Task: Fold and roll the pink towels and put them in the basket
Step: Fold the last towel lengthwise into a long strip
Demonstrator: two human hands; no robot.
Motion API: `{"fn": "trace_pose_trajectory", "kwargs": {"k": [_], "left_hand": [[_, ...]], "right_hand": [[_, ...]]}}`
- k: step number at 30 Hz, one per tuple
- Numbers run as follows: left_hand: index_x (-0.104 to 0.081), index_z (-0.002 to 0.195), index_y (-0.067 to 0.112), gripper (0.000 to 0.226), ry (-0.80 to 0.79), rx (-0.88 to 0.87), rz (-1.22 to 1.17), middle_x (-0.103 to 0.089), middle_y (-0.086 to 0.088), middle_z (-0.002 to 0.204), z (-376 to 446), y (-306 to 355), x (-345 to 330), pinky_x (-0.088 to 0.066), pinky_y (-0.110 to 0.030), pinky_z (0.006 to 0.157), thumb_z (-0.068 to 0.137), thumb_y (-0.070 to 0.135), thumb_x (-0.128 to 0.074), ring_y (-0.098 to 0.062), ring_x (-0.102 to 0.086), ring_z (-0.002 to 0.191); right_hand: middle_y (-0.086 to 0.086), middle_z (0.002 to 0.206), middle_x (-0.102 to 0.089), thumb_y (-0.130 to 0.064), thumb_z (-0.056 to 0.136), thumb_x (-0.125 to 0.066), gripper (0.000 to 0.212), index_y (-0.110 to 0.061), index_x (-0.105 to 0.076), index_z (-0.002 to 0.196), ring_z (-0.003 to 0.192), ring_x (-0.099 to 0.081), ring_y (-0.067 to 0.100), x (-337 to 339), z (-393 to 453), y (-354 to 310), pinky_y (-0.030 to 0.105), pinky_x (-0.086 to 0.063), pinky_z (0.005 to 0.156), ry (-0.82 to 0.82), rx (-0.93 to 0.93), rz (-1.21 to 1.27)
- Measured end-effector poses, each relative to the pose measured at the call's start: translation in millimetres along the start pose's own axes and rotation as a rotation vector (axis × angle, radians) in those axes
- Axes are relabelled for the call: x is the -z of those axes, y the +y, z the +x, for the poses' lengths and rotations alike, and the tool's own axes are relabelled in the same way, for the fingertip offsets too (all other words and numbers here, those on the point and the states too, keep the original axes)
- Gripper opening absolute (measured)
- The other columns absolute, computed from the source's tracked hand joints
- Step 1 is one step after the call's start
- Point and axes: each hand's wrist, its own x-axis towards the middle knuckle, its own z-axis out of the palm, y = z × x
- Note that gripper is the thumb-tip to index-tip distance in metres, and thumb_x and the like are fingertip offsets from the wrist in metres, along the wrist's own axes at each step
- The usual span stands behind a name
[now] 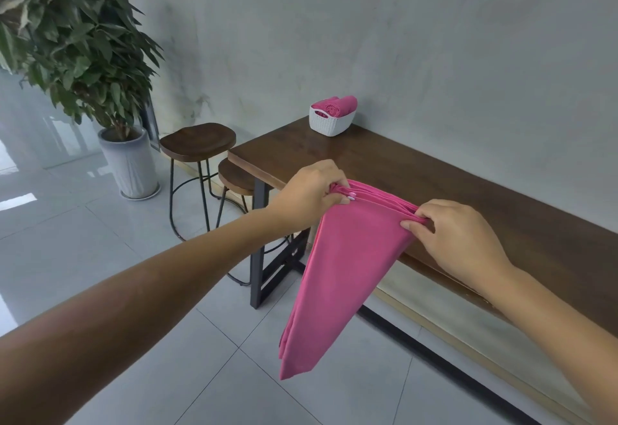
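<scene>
Pinching the folded pink towel (337,274) by its top corners, left hand (311,195) and right hand (458,240) hold it hanging beside the worktop (434,170); layers may slip apart before rolling. Basket (331,122) sits far.

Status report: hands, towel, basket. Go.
Left hand and right hand pinch pink towel, hanging folded off table edge. Basket holds rolled towels. Nothing blocking.
</scene>
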Motion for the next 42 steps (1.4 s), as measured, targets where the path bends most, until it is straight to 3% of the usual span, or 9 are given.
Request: {"fn": "trace_pose_trajectory", "kwargs": {"k": [8, 12, 15, 17, 21, 25, 32, 36, 42], "left_hand": [[-0.050, 0.111, 0.023, 0.035, -0.054, 0.091, -0.294, -0.060, 0.008, 0.088, 26.7, 21.3, -31.9, -0.052, -0.019, 0.069, 0.087, 0.021, -0.076, -0.008, -0.062, 0.076], [-0.064, 0.098, 0.019, 0.019, -0.132, 0.070, -0.255, -0.059, 0.007, 0.086, 42.8, 27.0, -64.3, -0.046, -0.021, 0.068, 0.085, 0.024, -0.077, -0.005, -0.054, 0.074], [-0.065, 0.082, 0.016, 0.016, -0.178, 0.042, -0.247, -0.056, 0.006, 0.079, 54.6, 32.2, -95.8, -0.041, -0.021, 0.065, 0.083, 0.024, -0.079, -0.005, -0.048, 0.069], [-0.065, 0.081, 0.019, 0.016, -0.208, 0.059, -0.262, -0.056, 0.007, 0.080, 61.4, 36.5, -117.4, -0.041, -0.023, 0.066, 0.083, 0.025, -0.079, -0.006, -0.051, 0.072], [-0.063, 0.082, 0.016, 0.020, -0.248, 0.088, -0.291, -0.060, 0.000, 0.085, 82.1, 47.5, -162.1, -0.047, -0.034, 0.071, 0.085, 0.029, -0.077, -0.016, -0.057, 0.078], [-0.057, 0.089, 0.003, 0.024, -0.294, 0.186, -0.473, -0.062, -0.016, 0.087, 113.2, 59.0, -205.5, -0.058, -0.046, 0.070, 0.092, 0.023, -0.070, -0.028, -0.062, 0.079], [-0.045, 0.088, 0.008, 0.023, -0.291, 0.471, -0.770, -0.043, -0.009, 0.090, 173.0, 73.6, -274.1, -0.062, -0.034, 0.063, 0.096, 0.015, -0.065, -0.018, -0.053, 0.082], [-0.034, 0.075, 0.014, 0.038, -0.208, 0.655, -0.845, -0.033, 0.003, 0.077, 195.8, 75.9, -311.4, -0.062, -0.044, 0.077, 0.095, 0.010, -0.066, -0.009, -0.045, 0.066], [-0.042, 0.080, 0.011, 0.026, -0.049, 0.839, -0.847, -0.044, -0.003, 0.084, 208.1, 61.1, -376.2, -0.061, -0.027, 0.073, 0.097, 0.005, -0.060, -0.008, -0.054, 0.072]], "right_hand": [[-0.003, 0.098, -0.061, -0.027, 0.101, -0.055, 0.009, -0.019, -0.058, 0.105, 0.088, -0.060, 0.020, 5.3, -33.3, 18.7, 0.038, -0.049, 0.074, 0.040, -0.140, 0.091], [-0.002, 0.112, -0.069, -0.032, 0.099, -0.062, 0.038, -0.033, -0.049, 0.135, 0.101, -0.065, 0.022, 3.9, -47.6, 32.9, 0.042, -0.055, 0.082, 0.025, -0.318, 0.060], [-0.013, 0.085, -0.070, -0.032, 0.093, -0.070, 0.007, -0.031, -0.070, 0.100, 0.077, -0.063, 0.010, -5.1, -54.1, 57.0, 0.034, -0.052, 0.069, 0.083, -0.499, 0.170], [-0.012, 0.074, -0.068, -0.025, 0.093, -0.070, 0.009, -0.028, -0.069, 0.085, 0.065, -0.062, 0.005, -14.2, -55.7, 73.4, 0.032, -0.051, 0.062, 0.090, -0.624, 0.349], [0.011, 0.069, -0.070, -0.015, 0.101, -0.058, 0.007, -0.013, -0.063, 0.096, 0.053, -0.069, 0.019, -36.8, -56.9, 109.3, 0.039, -0.061, 0.058, 0.122, -0.817, 0.664], [0.017, 0.083, -0.070, -0.015, 0.105, -0.049, 0.010, -0.006, -0.054, 0.105, 0.059, -0.072, 0.030, -55.4, -49.1, 146.3, 0.037, -0.060, 0.052, 0.240, -0.907, 0.888], [0.000, 0.067, -0.072, -0.014, 0.106, -0.047, 0.013, -0.012, -0.044, 0.094, 0.058, -0.072, 0.034, -81.9, -20.1, 215.5, 0.040, -0.058, 0.054, 0.394, -0.938, 1.029], [0.004, 0.059, -0.070, -0.015, 0.108, -0.042, 0.009, -0.011, -0.043, 0.100, 0.056, -0.072, 0.030, -99.4, 1.8, 248.2, 0.038, -0.060, 0.055, 0.400, -0.992, 1.103], [0.009, 0.055, -0.067, -0.013, 0.108, -0.039, 0.010, -0.011, -0.043, 0.099, 0.055, -0.071, 0.027, -155.8, 24.4, 287.5, 0.044, -0.061, 0.063, 0.423, -1.101, 1.169]]}}
